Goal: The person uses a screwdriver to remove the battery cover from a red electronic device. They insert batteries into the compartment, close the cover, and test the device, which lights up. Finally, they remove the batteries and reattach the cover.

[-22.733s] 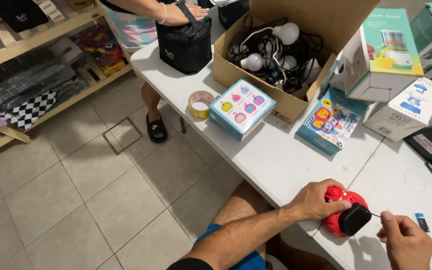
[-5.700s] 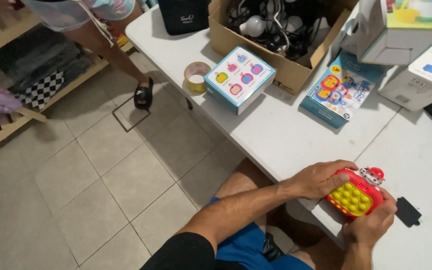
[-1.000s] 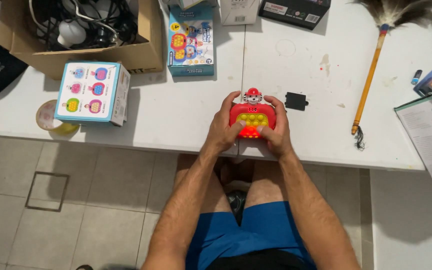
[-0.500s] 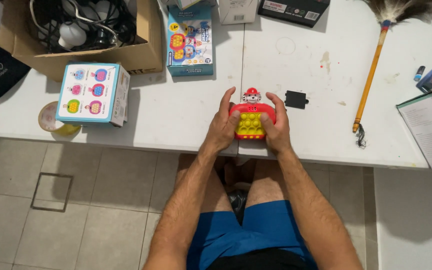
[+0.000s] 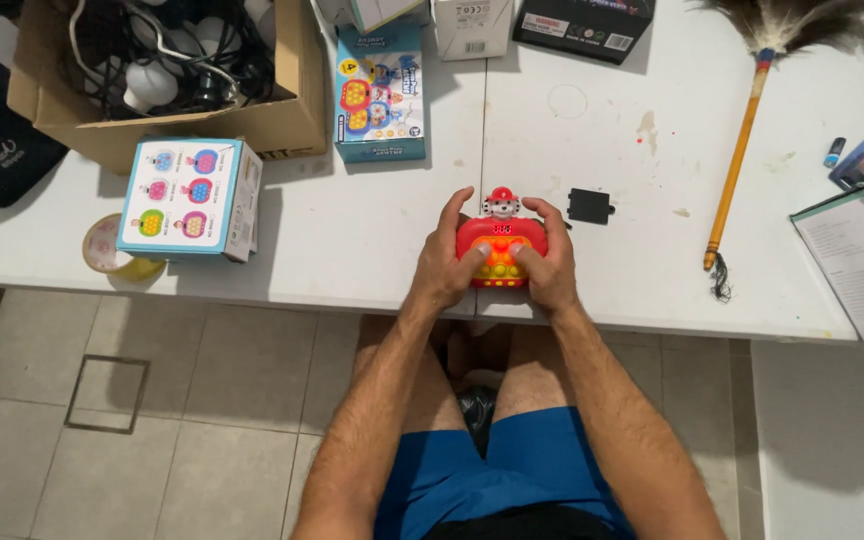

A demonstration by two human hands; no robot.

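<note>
Both the left hand and right hand have their fingers wrapped around the red toy game at the near edge of the white surface, thumbs pressing its yellow buttons, a small black cover lying just beside.

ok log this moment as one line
left hand: holds red pop toy | right hand: same toy, thumb on buttons | black cover: on table, right

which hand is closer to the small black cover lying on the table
Right. The right hand grips the right side of the red toy game, just left of the small black cover without touching it. The left hand holds the toy's far side, farther away.
</note>
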